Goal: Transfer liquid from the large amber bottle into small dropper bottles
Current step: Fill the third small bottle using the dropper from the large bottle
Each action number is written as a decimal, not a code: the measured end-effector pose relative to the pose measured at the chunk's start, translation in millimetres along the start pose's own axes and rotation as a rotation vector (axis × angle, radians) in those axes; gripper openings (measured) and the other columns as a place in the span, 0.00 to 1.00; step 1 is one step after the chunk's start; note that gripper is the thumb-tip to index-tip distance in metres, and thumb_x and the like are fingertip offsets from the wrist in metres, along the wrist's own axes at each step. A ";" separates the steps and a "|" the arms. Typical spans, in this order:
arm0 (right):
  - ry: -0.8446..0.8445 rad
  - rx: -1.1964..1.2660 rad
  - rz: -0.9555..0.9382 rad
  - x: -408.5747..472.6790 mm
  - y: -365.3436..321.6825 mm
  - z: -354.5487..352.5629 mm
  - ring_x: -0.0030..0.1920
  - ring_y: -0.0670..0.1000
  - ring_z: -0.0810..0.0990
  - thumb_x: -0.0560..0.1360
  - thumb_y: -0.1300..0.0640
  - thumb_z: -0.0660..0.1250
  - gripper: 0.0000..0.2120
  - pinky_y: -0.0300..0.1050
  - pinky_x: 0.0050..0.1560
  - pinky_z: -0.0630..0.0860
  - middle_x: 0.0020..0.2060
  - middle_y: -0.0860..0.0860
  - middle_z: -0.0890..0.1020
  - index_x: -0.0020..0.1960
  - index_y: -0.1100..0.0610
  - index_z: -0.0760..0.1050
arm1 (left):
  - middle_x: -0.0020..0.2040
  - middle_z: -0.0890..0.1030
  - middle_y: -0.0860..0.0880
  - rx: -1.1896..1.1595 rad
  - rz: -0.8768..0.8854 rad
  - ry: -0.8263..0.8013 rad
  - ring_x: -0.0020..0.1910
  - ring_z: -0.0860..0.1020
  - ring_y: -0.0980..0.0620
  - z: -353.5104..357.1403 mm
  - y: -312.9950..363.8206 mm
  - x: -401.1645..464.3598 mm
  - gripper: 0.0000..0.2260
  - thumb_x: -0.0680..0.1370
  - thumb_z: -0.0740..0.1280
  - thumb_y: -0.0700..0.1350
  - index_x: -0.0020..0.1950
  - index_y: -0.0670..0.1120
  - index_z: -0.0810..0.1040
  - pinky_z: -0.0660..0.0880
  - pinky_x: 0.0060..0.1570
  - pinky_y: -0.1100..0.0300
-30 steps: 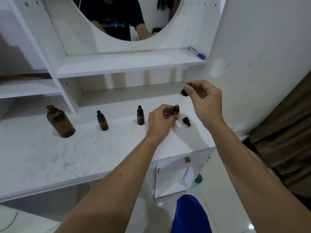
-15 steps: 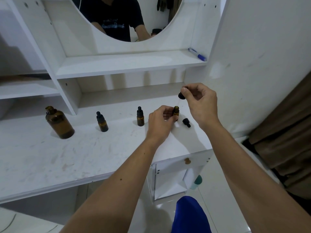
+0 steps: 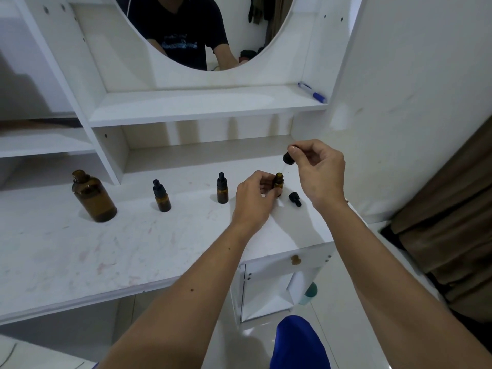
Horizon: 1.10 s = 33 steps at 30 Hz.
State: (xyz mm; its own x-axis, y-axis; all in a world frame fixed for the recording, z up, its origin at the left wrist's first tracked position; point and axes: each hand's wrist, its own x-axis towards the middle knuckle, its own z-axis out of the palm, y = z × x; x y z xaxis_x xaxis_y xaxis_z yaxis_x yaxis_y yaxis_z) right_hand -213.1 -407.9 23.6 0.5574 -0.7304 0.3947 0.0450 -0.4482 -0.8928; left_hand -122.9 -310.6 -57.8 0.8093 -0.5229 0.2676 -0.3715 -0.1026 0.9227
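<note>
Left hand [image 3: 254, 199]: fingers curling round the small uncapped amber glass dropper bottle [image 3: 278, 181], standing on the white worktop [image 3: 80, 249], far right. Right hand [image 3: 318, 170]: raised just above, pinching the black rubber-bulbed dropper [image 3: 288, 158].

Bare forearms [image 3: 399, 275], blue trouser knee [image 3: 298, 342]

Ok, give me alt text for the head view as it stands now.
Left hand grips an open small bottle on the white desk while the right hand pinches a dropper just above it. A loose cap lies beside; two capped bottles and the uncapped amber bottle stand to the left.
</note>
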 end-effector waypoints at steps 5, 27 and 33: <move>0.012 0.003 -0.031 -2.8 -10.0 -3.7 0.48 0.44 0.88 0.81 0.58 0.72 0.04 0.45 0.61 0.82 0.43 0.46 0.89 0.54 0.54 0.85 | 0.53 0.85 0.53 0.011 -0.026 -0.004 0.52 0.83 0.58 0.7 0.4 -1.0 0.13 0.77 0.75 0.40 0.60 0.46 0.81 0.81 0.60 0.57; -0.243 0.312 -0.155 -76.8 -114.3 118.3 0.49 0.42 0.88 0.80 0.62 0.74 0.05 0.35 0.55 0.80 0.46 0.47 0.88 0.56 0.60 0.85 | 0.51 0.84 0.53 0.041 -0.105 0.123 0.51 0.83 0.57 -202.7 -23.7 -102.3 0.17 0.75 0.79 0.43 0.61 0.48 0.79 0.80 0.54 0.67; -0.308 0.390 -0.175 -90.7 -145.0 176.7 0.48 0.41 0.87 0.80 0.63 0.74 0.05 0.34 0.55 0.80 0.47 0.48 0.87 0.55 0.59 0.85 | 0.50 0.82 0.52 0.192 -0.178 0.454 0.48 0.81 0.55 -287.3 -44.7 -123.6 0.18 0.72 0.81 0.45 0.57 0.47 0.79 0.78 0.50 0.68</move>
State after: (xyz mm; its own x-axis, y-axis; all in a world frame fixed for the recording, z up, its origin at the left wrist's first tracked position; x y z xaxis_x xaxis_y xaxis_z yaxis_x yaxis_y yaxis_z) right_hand -123.6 -185.7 79.0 0.7294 -0.4501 0.5151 0.4313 -0.2818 -0.8571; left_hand -75.6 1.8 -52.4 0.9673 -0.0682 0.2442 -0.2528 -0.3317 0.9089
